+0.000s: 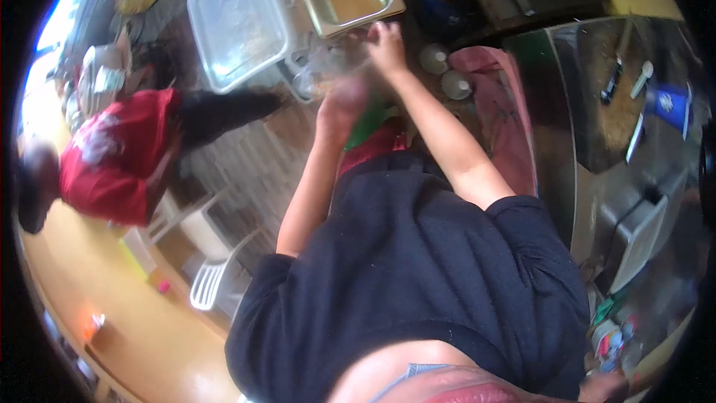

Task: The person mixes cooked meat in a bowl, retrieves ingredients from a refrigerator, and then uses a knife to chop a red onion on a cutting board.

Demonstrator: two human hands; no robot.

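My right hand [387,49] is just in front of the near rim of a rectangular metal pan [386,15], its fingers bent. I cannot tell whether it touches the rim or pinches anything. Lower and to the left, my left hand [344,102] is blurred by motion, its fingers beside some clear plastic [321,64] that looks like a bag or film. Whether it holds that plastic is not clear. Left of the metal pan lies a large translucent plastic container or lid [240,28]. Brown colour shows inside the pan.
A person in a red shirt [120,151] is at the left. White plastic chairs [210,285] stand behind on that side. Two clear rounded objects [456,85] and a pink cloth [498,101] are right of my arm. At far right are a blue cup [671,109] and a grey bin [637,240].
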